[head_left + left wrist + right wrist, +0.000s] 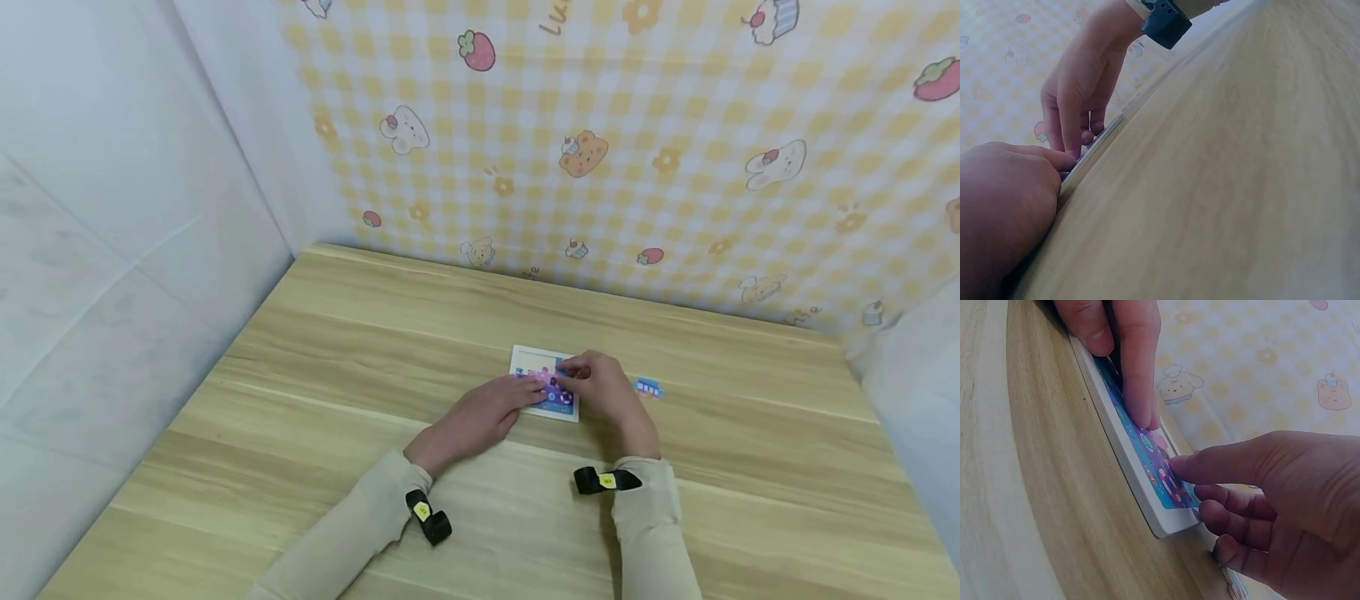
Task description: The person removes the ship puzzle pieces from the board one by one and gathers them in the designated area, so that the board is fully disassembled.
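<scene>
While fingers (529, 385) overlap the board (535, 360), one piece (648, 388) lies apart.

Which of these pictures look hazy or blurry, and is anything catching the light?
Left wrist: hazy overall, the tabletop grain soft and smeared; head: fairly even light, with a faint pale sheen on the tabletop between the sleeves; right wrist: the board's print is reasonably clear.

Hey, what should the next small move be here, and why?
Once the right hand finishes at the white-rimmed board, it should probably reach for the loose, mostly blue piece: that lies on the table to its right, and the board shows a pale patch near its top that may need filling.
</scene>
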The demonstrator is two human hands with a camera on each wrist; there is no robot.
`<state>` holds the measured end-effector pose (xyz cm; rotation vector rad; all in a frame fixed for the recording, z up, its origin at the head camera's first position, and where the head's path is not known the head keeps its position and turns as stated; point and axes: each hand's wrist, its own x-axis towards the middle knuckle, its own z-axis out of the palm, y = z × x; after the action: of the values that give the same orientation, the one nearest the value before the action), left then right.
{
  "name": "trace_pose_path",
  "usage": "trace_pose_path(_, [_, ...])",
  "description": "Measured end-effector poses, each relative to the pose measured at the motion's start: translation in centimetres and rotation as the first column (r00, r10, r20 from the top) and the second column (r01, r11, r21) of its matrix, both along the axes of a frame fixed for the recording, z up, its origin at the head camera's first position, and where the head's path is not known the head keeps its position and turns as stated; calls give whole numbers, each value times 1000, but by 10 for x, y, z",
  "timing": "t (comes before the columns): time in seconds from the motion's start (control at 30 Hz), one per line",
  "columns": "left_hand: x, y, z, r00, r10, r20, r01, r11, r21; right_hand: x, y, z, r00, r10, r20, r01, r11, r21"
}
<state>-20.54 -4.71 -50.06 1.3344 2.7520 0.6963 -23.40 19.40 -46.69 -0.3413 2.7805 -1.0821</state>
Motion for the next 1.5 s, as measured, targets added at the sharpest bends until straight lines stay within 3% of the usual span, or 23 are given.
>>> trace_pose_path(0.73, [-1,2,2,999,12,44,-12,1000,-5,-1,-1,1,999,-44,29,44,999,3])
trace_pose_path(1.0, [-1,3,1,998,14,60,-14,1000,-1,-3,-1,-1,1000,-6,12,5,1000,4])
trace_pose_path(1.5, [-2,3,0,999,14,41,-14,1000,-12,-4,1,-2,1000,-3,4,3,1000,6])
